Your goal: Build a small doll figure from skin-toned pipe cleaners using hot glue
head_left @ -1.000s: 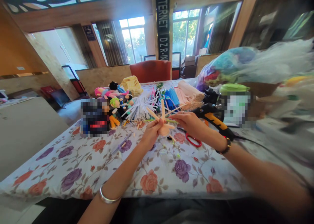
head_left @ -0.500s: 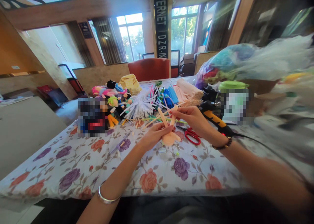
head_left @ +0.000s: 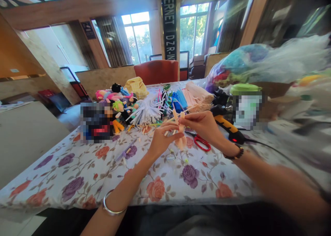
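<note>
Near the middle of the table, both hands meet at a peach-coloured fuzzy piece (head_left: pixel 181 143) with upright strips rising from it. My left hand (head_left: pixel 165 136) grips the piece from the left, thumb and fingers around its middle. My right hand (head_left: pixel 198 123) pinches an upper strip between thumb and fingers. Red-handled scissors (head_left: pixel 202 143) lie on the cloth just below my right hand. Behind the hands are a bundle of white stems (head_left: pixel 147 111), blue stems (head_left: pixel 179 100) and peach stems (head_left: pixel 195 94).
A black and yellow glue gun (head_left: pixel 227 125) with a cable lies at the right, before a green-lidded tub (head_left: pixel 245 88). Several dolls (head_left: pixel 119 105) are piled at back left. A purple stem piece (head_left: pixel 126 150) lies on the flowered tablecloth (head_left: pixel 103 174). Plastic bags (head_left: pixel 284 62) stand back right.
The peach piece has turned and looks narrower, its strips now closer together. My left fingers have lifted and spread slightly around it; my right hand has shifted a little left.
</note>
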Motion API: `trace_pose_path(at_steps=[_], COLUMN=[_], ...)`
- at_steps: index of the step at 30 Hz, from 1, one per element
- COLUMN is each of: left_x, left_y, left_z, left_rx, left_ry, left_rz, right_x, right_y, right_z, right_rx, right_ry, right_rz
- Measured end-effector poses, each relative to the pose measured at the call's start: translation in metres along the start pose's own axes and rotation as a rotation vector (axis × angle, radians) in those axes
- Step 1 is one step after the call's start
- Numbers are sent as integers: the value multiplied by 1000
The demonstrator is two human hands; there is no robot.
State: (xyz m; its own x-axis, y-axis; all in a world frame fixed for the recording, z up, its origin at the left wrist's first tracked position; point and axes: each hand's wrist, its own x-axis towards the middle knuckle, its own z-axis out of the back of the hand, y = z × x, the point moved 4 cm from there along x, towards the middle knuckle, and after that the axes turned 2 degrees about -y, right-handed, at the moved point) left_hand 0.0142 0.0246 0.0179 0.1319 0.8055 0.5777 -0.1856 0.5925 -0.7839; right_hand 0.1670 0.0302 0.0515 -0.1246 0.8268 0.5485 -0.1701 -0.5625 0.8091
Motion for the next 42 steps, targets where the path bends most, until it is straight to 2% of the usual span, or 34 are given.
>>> trace_pose_path(at_steps=[3,7,11,15,18,20,26,28,33,35,37,39,40,41,42], left_x=[-1,-1,-1,-2,-3,-3,-3,-2,-1,-1,0,0,1,1,2], left_y=[-2,-1,1,2,1,-1,-2,-2,0,3,6,10,11,12,12], left_z=[-2,-3,-4,-6,-8,-8,-10,-10,-9,-6,-3,1,2,4,5], left_rx=[26,31,21,43,56,53,-56,-82,-164,-232,-315,-395,-417,-431,-435], left_ry=[33,79,122,170,200,203,224,221,154,110,48,-9,-29,-47,-57], left_rz=[44,97,79,59,29,24,106,124,147,169,191,192,189,185,184], right_x=[1,3,5,5,4,2,1,2,1,1,2,4,6,8,10], right_y=[-2,-1,-3,-6,-2,3,11,11,13,14,13,9,7,4,1], right_z=[-4,-8,-8,-8,-8,-6,-1,-1,-3,2,12,20,22,21,17], right_rx=[48,164,231,301,311,277,171,149,60,-25,-120,-165,-161,-141,-108], right_ry=[55,195,312,351,310,238,41,28,85,-7,-194,-351,-362,-302,-182], right_rz=[3,13,-9,-45,-25,6,31,40,120,184,245,236,194,136,76])
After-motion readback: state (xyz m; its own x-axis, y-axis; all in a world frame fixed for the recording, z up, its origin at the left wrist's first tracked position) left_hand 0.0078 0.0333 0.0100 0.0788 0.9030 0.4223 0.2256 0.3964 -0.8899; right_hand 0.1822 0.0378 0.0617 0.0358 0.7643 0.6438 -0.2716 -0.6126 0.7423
